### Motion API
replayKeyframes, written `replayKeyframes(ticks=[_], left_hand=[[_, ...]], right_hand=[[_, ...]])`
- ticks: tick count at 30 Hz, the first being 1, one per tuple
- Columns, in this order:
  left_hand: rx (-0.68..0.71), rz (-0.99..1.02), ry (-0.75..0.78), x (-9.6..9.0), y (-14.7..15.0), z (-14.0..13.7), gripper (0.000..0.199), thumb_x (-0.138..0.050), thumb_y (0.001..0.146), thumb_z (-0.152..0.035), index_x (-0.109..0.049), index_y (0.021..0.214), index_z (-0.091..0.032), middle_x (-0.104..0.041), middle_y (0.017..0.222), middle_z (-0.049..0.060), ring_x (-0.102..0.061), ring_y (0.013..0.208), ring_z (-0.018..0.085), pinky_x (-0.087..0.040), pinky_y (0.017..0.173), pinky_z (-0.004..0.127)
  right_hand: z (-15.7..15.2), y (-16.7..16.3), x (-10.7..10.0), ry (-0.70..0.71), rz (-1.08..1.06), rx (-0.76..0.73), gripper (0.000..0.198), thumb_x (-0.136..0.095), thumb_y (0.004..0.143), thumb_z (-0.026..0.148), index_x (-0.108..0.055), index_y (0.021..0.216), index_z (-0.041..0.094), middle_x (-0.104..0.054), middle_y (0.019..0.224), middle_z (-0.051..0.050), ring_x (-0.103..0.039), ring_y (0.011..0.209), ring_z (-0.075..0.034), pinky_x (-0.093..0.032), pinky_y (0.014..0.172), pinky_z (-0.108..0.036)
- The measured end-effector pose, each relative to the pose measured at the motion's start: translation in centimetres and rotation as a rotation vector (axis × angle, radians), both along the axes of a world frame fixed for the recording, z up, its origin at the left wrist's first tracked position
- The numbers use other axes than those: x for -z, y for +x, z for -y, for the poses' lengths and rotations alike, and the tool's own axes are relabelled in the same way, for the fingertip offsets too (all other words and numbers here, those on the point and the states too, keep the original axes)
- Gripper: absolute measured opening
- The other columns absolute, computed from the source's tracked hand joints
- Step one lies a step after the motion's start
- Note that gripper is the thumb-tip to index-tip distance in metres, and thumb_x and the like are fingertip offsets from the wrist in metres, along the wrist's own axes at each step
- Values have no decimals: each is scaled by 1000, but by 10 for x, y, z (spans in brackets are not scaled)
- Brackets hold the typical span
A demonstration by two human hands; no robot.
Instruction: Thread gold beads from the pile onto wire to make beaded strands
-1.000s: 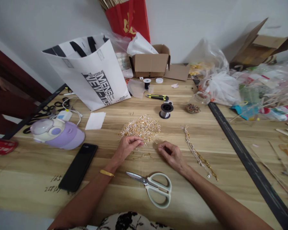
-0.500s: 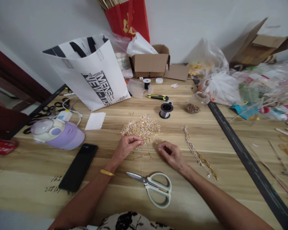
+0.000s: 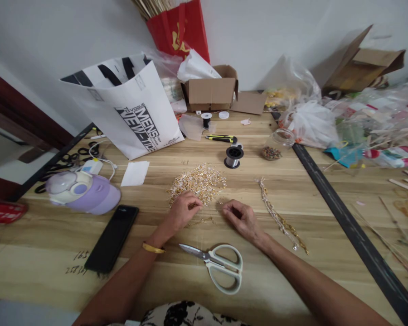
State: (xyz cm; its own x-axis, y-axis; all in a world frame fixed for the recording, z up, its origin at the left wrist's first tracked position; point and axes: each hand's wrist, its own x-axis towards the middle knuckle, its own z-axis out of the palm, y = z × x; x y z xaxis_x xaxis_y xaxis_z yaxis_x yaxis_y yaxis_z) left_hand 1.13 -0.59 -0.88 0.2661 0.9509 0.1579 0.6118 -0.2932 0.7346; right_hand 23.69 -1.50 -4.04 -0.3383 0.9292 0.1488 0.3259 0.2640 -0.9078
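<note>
My left hand [image 3: 185,210] is closed in a pinch at the near edge of a pile of small gold and clear beads [image 3: 200,181]. Whatever its fingertips grip is too small to make out. To the right, my right hand [image 3: 240,219] is also pinched, with tiny bead-like bits just off its fingertips; what it holds cannot be told. A short gold beaded strand [image 3: 202,221] lies on the table between and below the hands. Scissors [image 3: 206,256] with pale handles rest nearer to me. Beyond my right hand lie silver and gold beaded strands [image 3: 275,213].
A wire spool [image 3: 234,158], a yellow-black utility knife [image 3: 221,138] and a jar of beads [image 3: 272,153] stand behind the pile. On the left are a phone [image 3: 112,240], a purple cup [image 3: 95,194] and a white bag [image 3: 143,113]. Plastic bags [image 3: 313,122] crowd the back right.
My left hand has turned slightly, its fingers curling in more at the pile's edge. My right hand has stayed nearly in place. The view has shifted a little.
</note>
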Motion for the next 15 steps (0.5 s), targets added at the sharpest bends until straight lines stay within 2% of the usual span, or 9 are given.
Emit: replayKeyframes(ticks=[4,15], left_hand=[[80,-154,115,3,4,2,8,-65,74,-12,-68,68,-17,-63,75,5,-51,84,19,-40,81,33],[139,-293,144,8,2,2,9,-63,78,-17,-67,70,-17,-61,76,5,-46,84,20,-38,79,34]], right_hand=[[0,-1,-2,5,-7,3,22,-52,86,35,-59,77,16,-53,63,-1,-44,56,-11,-34,50,-23],[0,-1,-2,-4,-19,2,23,-53,86,36,-60,78,15,-54,64,-1,-45,57,-12,-36,52,-23]])
